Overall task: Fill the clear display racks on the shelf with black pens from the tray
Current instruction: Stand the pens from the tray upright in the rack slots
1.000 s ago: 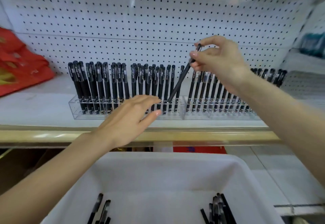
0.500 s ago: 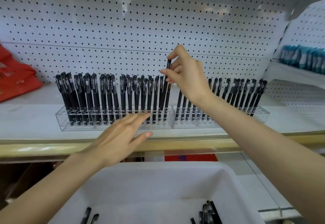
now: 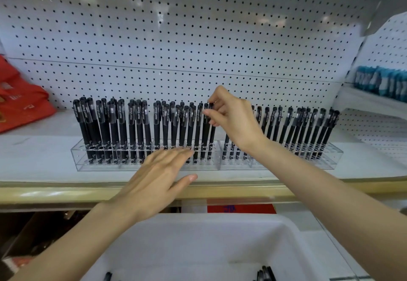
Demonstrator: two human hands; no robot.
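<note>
- My right hand (image 3: pixel 233 117) pinches the cap end of 1 black pen (image 3: pixel 212 136) between thumb and forefinger. The other fingers are loosely curled beside it.
- That pen stands nearly upright, tip down, at the right end of the row in the left rack (image 3: pixel 99 166).
- It is matt black with a clipped cap, like its neighbours, whose caps carry white lettering.
- The right rack (image 3: pixel 308 162) butts end to end against the first. Its pens lean to the right.
- Both clear racks sit on a white shelf (image 3: pixel 33 159) backed by a white pegboard (image 3: pixel 198 38).
- A red bag (image 3: pixel 22 108) lies at the left, and blue packs (image 3: pixel 385 82) are on the next shelf to the right.
- A white tray (image 3: pixel 198 247) is below, with a few loose pens (image 3: pixel 265 275) at its near edge.
- My left hand (image 3: pixel 158 177) is flat with straight fingers and holds nothing. Its fingertips reach the left rack's front, but I cannot tell if they touch it.
- My right forearm crosses in front of the right rack.
</note>
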